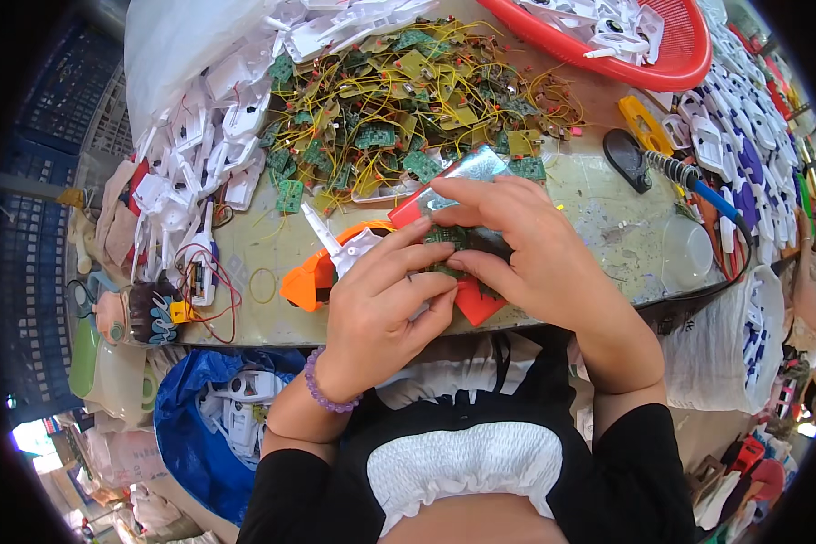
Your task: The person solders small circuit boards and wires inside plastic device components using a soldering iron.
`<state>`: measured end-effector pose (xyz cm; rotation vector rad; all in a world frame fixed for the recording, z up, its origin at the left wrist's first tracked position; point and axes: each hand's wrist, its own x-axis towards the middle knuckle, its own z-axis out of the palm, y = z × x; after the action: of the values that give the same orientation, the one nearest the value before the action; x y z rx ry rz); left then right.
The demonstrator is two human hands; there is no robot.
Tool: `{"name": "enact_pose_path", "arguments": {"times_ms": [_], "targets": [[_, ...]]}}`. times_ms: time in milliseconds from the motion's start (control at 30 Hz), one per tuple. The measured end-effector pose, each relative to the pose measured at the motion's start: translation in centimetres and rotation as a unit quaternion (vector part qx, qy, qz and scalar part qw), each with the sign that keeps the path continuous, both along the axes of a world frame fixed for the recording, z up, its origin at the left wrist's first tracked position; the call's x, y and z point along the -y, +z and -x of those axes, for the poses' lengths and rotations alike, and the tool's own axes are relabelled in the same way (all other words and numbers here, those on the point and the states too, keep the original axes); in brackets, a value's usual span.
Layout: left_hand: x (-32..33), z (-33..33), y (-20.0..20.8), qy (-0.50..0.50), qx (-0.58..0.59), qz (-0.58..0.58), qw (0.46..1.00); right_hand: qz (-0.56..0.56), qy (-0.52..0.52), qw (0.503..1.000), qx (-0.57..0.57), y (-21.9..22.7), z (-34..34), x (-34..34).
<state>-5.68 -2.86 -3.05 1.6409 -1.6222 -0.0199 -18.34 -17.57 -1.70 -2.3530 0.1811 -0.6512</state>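
A small green circuit board (450, 238) shows between my hands, partly hidden by the fingers. My left hand (381, 313), with a purple bead bracelet at the wrist, is closed with its fingertips on the board. From the other side my right hand (535, 245) grips the board, thumb at the near side and fingers curled over the top. Beneath them lies a red and silvery block (482, 304), mostly covered. An orange plastic piece (306, 283) and a white plastic shell with a thin stem (357, 248) rest beside my left hand.
Beyond my hands is a big heap of circuit boards with yellow wires (408, 91). White plastic shells (186, 195) pile up at the left. A red basket (689, 54) stands at the far right, near a soldering iron (714, 195) in its holder and a translucent cup (687, 252).
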Motion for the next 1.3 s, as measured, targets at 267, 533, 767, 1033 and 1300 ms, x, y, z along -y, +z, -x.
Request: {"name": "enact_pose_path", "arguments": {"times_ms": [267,533,767,1033,1300], "targets": [[-0.1,0.3,0.0,0.021,-0.017,0.003,1.000,-0.003,0.004,1.000,0.018,-0.6,0.2,-0.1],[-0.7,-0.1,-0.2,0.039,-0.034,0.029,0.998,0.088,-0.044,0.990,0.101,-0.3,-0.3,-0.2],[-1.3,0.2,-1.5,0.050,-0.177,0.069,0.980,0.077,-0.033,0.995,0.047,1.4,0.7,-1.3],[-0.1,-0.9,0.3,0.069,-0.063,0.004,0.996,0.068,-0.050,0.996,0.005,0.5,1.4,-1.5],[-2.4,-1.1,-0.3,0.048,0.023,0.059,0.997,0.029,-0.016,0.999,0.034,0.1,0.6,-1.9]]}}
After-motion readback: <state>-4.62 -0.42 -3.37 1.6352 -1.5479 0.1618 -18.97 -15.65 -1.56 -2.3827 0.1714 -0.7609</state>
